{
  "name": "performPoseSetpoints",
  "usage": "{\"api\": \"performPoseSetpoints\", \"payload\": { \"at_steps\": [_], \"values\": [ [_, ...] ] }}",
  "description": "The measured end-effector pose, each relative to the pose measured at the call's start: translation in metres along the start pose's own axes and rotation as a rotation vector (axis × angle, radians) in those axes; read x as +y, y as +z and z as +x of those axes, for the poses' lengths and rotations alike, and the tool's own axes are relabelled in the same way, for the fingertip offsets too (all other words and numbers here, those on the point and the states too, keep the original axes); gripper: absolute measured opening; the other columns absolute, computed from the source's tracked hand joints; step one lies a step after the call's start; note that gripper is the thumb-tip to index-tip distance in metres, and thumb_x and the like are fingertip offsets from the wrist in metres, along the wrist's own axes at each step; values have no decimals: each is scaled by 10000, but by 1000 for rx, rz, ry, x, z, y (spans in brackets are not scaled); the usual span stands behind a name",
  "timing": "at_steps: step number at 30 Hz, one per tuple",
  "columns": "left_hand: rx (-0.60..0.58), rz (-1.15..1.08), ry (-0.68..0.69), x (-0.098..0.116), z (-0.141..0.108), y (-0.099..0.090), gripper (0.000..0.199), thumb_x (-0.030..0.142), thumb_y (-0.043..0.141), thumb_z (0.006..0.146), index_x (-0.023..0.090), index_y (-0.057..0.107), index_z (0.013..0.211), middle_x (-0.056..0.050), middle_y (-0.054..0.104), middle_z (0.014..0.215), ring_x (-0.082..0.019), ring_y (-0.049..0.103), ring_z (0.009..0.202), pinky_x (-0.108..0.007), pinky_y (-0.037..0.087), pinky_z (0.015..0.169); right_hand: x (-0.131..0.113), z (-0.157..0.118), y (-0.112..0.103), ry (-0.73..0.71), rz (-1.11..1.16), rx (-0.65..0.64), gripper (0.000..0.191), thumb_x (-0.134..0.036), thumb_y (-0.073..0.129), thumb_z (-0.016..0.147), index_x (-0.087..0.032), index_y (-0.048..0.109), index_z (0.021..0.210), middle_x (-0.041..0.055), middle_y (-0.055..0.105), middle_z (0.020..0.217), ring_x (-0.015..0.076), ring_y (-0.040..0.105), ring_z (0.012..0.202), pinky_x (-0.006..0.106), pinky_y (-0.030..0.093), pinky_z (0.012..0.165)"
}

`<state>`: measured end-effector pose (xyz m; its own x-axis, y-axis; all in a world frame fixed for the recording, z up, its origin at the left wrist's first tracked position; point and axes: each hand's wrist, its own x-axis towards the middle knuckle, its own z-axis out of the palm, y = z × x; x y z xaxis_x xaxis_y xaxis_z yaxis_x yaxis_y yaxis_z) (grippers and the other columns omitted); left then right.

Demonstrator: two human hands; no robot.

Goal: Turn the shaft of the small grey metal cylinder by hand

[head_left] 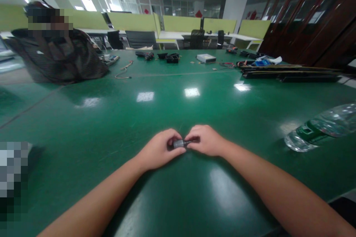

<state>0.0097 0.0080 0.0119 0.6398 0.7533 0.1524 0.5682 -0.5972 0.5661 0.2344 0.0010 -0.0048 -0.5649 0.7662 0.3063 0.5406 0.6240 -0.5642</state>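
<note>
Low over the green table [164,114], my two hands meet around a small grey-and-black cylindrical part [178,143] that narrows to a thin dark shaft on its right. My left hand [160,150] is closed around the thick end, thumb below and fingers above. The thin end [194,140] is pinched by the fingers of my right hand [207,140]. The part lies roughly level. My fingers cover both of its ends, and its exact kind cannot be made out.
A clear water bottle with a green label [314,131] lies at the right. Black strips [292,74] are piled at the back right. A large dark bag [63,57] stands at the back left. Tools, a white box [206,58] and a cord [124,70] lie along the far side.
</note>
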Motion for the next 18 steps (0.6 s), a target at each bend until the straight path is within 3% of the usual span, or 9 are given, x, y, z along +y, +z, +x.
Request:
{"api": "performPoseSetpoints", "payload": {
  "at_steps": [18],
  "values": [
    [-23, 33, -20, -4, -1, 1, 279, 448, 660, 831, 185, 603, 904, -17, 602, 804, -175, 560, 713, -268, 419, 637, -1, -3, -4, -79, -17, -29, 164, -177, 676, 804, -171, 734, 958, 37, 689, 859, 156, 601, 814, 256, 438, 747]
  ]
}}
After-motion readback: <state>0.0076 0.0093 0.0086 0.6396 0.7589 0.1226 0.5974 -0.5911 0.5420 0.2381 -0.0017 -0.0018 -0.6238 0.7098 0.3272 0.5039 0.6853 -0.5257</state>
